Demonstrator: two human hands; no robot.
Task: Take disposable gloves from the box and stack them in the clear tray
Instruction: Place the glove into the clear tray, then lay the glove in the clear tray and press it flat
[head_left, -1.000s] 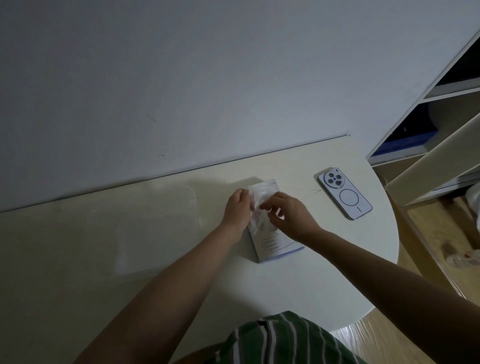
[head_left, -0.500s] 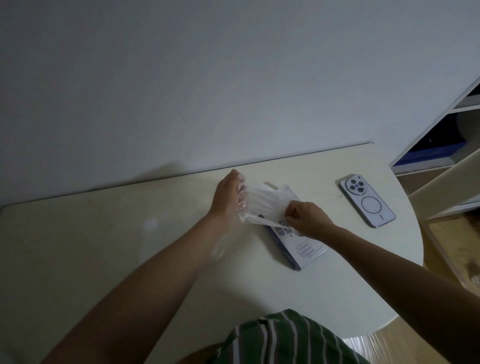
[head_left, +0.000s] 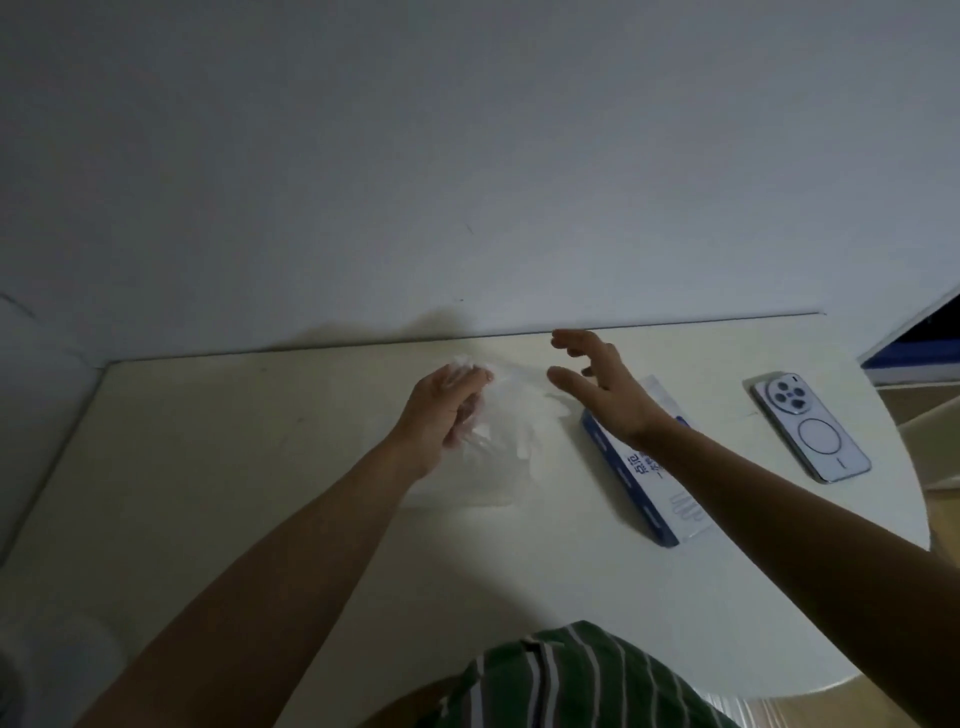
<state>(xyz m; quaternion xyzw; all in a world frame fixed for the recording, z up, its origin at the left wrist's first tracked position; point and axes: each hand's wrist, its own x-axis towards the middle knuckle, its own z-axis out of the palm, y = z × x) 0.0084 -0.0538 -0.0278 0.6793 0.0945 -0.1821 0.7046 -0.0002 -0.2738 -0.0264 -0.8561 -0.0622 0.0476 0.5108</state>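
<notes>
Gloves are the point of all this, yet the biggest thing in view is the one pale desk (head_left: 260, 493), set against a wall. On it, faint and hard to trace, lies one clear tray (head_left: 467, 503). Only its near edge shows, just below the left hand. To the right one blue-sided box (head_left: 636, 488) lies flat on the desk, and further right, well apart, is one phone (head_left: 810, 426), face down.

Two bare hands work above them. Half a second ago both pinched a single glove stretched between them over the box. Now the right hand (head_left: 602, 387) has let go and hovers over the far end of the box, fingers spread and holding nothing. The left hand (head_left: 441, 410) alone grips the glove (head_left: 501, 426), its top bunched in the curled fingers and the rest hanging as thin film over the tray.

By my reading the glove is fully out of the box and needs only to be laid down flat. One glove is in view. Whether others already lie in the tray I cannot tell, since the film is too clear to see.
</notes>
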